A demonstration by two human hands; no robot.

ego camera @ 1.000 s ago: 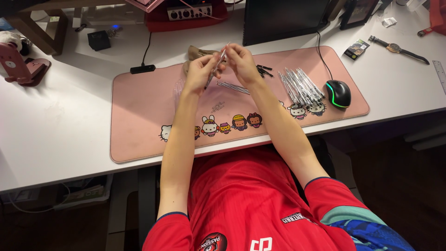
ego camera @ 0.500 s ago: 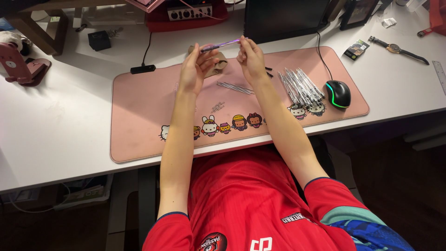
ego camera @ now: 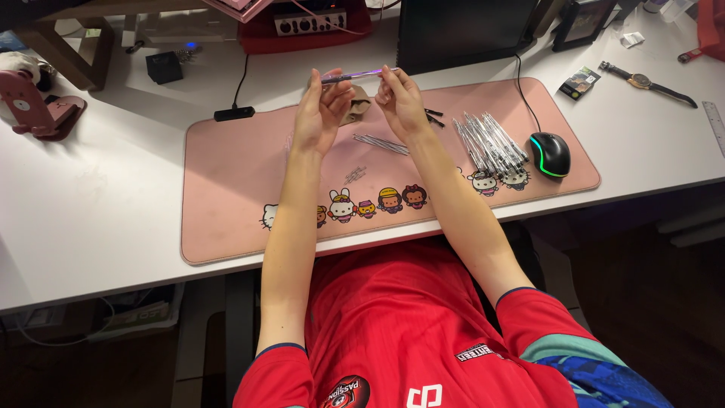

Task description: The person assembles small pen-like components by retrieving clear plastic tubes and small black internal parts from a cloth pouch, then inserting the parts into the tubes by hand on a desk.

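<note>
A clear plastic pen [ego camera: 359, 75] with a purple tint is held level above the desk, one end pinched in my left hand [ego camera: 320, 109], the other in my right hand [ego camera: 402, 100]. Both hands are raised over the far part of the pink desk mat [ego camera: 234, 189]. Below them on the mat lie two loose pen parts [ego camera: 381, 143] and a small tan object [ego camera: 355, 108], partly hidden by my fingers. A heap of several clear pens [ego camera: 489, 142] sits to the right of my right hand.
A black mouse [ego camera: 550, 153] with a green glow rests on the mat's right end. A wristwatch [ego camera: 648, 81], small packet [ego camera: 578, 81] and ruler [ego camera: 715, 125] lie far right. A pink phone stand [ego camera: 34, 109] is far left; a monitor base [ego camera: 453, 34] and red device [ego camera: 310, 23] stand behind.
My hands have lifted from just above the mat and spread apart along the pen, which now lies level between them, higher and farther from me.
</note>
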